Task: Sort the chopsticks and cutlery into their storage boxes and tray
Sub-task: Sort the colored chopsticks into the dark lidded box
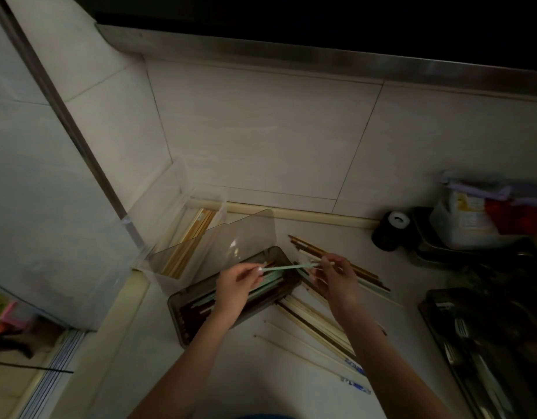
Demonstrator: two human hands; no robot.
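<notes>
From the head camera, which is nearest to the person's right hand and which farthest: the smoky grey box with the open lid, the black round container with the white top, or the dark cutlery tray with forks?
1. Smoky grey box with the open lid, just left of the right hand.
2. Black round container with the white top, behind and to the right, by the wall.
3. Dark cutlery tray with forks, far right, at the counter's front.

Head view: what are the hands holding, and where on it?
A pale green chopstick, pinched at both ends: left hand at one end, right hand near the other, above the grey box.
</notes>
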